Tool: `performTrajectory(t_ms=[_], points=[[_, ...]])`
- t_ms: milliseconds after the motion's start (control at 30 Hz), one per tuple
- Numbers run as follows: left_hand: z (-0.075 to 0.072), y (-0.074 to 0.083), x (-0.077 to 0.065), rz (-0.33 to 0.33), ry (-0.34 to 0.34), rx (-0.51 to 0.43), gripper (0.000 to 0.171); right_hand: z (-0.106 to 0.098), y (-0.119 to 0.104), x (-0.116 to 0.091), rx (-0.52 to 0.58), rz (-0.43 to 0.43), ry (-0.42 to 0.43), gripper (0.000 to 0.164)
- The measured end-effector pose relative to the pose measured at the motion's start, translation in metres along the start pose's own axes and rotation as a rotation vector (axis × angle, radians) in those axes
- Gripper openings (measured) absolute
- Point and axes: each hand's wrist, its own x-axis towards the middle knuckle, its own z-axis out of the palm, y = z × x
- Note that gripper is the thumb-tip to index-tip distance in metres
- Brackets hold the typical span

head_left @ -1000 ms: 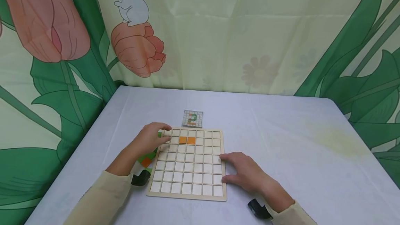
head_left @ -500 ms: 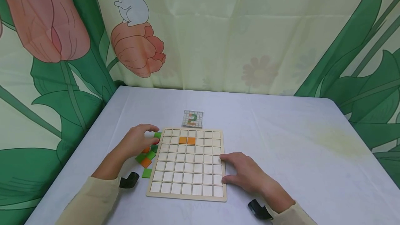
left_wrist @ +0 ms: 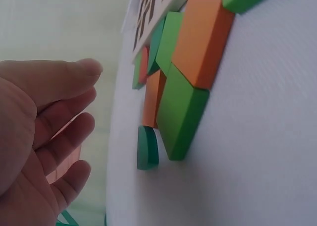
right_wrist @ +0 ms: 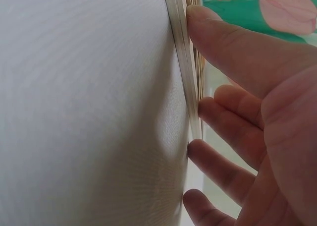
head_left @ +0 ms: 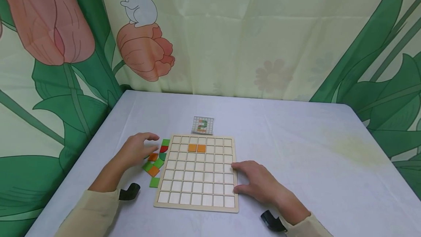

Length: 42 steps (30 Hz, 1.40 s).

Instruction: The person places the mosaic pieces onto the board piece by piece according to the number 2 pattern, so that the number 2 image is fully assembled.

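Note:
A wooden grid board (head_left: 194, 175) lies on the table, with two orange square tiles (head_left: 197, 148) side by side in its second row. My left hand (head_left: 134, 150) hovers just left of the loose tiles, holding nothing, its thumb and fingers apart. Beside the board's left edge lie several loose tiles: an orange tile (left_wrist: 203, 40), a green tile (left_wrist: 181, 114), a dark green rounded tile (left_wrist: 147, 147) and a partly red tile (head_left: 163, 149). My right hand (head_left: 258, 180) rests against the board's right edge, thumb and fingertips touching it, fingers relaxed.
Behind the board lies a small pattern card (head_left: 202, 125) showing a coloured figure on a grid. A white cloth covers the table (head_left: 296, 138). A printed curtain (head_left: 213, 39) hangs behind it. Each wrist wears a black camera.
My left hand has drawn back leftward from the board's upper left corner, uncovering the loose tiles, including the partly red one. My right hand stays at the board's edge.

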Motion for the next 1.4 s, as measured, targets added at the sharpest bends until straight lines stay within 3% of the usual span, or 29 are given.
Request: performTrajectory(t_ms=[233,800,1233,1400], points=[[0.001,-0.009,-0.004,-0.031,-0.01,0.0,0.037,0.001,0.0,0.0,0.0,0.004,-0.003,0.062],[0.001,-0.03,-0.014,-0.02,-0.015,0.039,0.038,0.001,0.0,-0.001,-0.005,-0.009,-0.003,0.061],[0.002,-0.032,-0.013,-0.028,-0.011,0.051,0.035,0.001,0.0,0.0,-0.019,-0.017,0.005,0.061],[0.0,-0.033,-0.014,-0.017,-0.039,0.047,0.037,0.001,0.0,0.0,-0.018,-0.018,0.001,0.061]])
